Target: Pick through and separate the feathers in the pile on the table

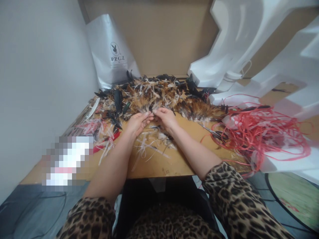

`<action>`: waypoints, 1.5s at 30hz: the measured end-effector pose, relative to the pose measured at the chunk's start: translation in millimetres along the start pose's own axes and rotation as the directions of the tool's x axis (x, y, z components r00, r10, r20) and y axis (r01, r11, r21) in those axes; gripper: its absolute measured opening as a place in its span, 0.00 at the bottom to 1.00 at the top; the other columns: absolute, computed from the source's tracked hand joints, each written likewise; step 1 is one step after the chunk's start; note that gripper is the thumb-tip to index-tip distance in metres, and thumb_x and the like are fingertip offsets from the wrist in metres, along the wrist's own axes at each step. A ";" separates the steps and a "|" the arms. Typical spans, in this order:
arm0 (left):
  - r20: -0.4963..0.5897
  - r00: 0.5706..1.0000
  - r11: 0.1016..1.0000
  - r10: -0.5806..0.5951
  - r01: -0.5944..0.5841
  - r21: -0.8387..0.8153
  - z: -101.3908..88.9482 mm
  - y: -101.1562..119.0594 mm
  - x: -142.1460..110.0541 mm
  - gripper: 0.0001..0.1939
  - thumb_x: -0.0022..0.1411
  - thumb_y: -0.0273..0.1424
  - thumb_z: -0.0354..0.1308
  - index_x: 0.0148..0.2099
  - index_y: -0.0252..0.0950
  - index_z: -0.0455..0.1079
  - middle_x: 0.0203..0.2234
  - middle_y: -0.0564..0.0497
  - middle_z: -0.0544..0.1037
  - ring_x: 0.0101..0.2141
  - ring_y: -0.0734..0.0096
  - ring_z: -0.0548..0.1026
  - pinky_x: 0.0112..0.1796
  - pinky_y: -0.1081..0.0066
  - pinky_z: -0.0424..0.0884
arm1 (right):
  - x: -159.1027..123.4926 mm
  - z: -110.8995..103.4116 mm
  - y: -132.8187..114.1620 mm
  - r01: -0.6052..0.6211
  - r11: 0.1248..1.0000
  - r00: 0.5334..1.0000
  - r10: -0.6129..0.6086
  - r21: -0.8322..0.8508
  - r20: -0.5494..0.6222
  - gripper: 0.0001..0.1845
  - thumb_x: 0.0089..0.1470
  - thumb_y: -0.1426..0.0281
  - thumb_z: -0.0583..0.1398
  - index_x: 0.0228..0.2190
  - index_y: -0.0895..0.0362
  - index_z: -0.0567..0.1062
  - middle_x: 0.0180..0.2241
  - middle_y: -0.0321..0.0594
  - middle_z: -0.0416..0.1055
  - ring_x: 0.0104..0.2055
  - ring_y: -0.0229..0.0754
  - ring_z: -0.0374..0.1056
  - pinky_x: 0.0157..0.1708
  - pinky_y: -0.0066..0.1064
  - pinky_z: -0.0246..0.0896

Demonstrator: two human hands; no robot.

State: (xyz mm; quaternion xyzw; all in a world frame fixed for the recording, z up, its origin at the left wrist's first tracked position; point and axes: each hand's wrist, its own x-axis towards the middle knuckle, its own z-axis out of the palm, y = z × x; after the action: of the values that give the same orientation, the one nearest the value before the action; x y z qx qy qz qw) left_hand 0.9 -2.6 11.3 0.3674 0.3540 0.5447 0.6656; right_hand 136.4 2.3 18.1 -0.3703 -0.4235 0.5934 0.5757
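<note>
My left hand (140, 123) and my right hand (165, 118) meet over the middle of the wooden table, thumbs and fingers pinched together almost tip to tip. Between them is a small bunch of feathers (149, 109), dark and pale, which both seem to grip at its base; the exact hold is too small to make out. Right behind lies a wide heap of brown, black and whitish feathers (159, 91). Below my wrists, loose fluff and clear plastic strips (143, 146) are scattered on the table (171, 166).
Scissors (213, 131) lie right of my right forearm, beside a tangled pile of red and clear strips (266, 132). More strips (92, 127) lie at the left. A silver bag (109, 56) stands behind the feathers. White foam pieces (234, 39) lean at the back right.
</note>
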 end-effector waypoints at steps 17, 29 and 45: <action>0.030 1.000 0.960 0.000 -0.008 0.278 -2.8 -4.1 -1.1 0.11 0.45 0.31 0.64 0.27 0.26 0.71 0.21 0.47 0.75 0.20 0.80 0.72 0.23 0.80 0.67 | -1.2 -0.8 -0.4 0.060 0.971 0.998 -0.062 -0.230 -0.001 0.14 0.32 0.63 0.65 0.20 0.61 0.72 0.19 0.33 0.68 0.21 0.31 0.60 0.24 0.24 0.54; 0.106 0.993 0.910 0.059 -0.097 0.403 -6.7 -4.5 -1.0 0.12 0.47 0.34 0.62 0.26 0.28 0.71 0.19 0.48 0.75 0.19 0.80 0.70 0.23 0.78 0.66 | -1.6 -4.9 -1.0 -0.086 0.995 0.982 0.095 -0.059 0.165 0.16 0.31 0.64 0.67 0.21 0.61 0.71 0.17 0.33 0.68 0.20 0.31 0.62 0.23 0.24 0.56; 0.076 0.995 0.936 0.064 -0.087 0.342 -3.5 -8.5 0.3 0.11 0.46 0.33 0.62 0.28 0.27 0.71 0.22 0.46 0.76 0.20 0.79 0.72 0.23 0.78 0.68 | 0.7 -0.3 12.7 -0.040 0.999 0.997 0.039 0.018 0.064 0.16 0.31 0.64 0.67 0.17 0.60 0.68 0.15 0.31 0.65 0.18 0.30 0.59 0.21 0.24 0.54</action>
State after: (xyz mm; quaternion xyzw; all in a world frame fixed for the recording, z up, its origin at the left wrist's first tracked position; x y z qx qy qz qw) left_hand 1.9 -3.1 2.2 0.5090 0.4081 0.4873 0.5805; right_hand 131.9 3.2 6.2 -0.3539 -0.4285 0.6203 0.5535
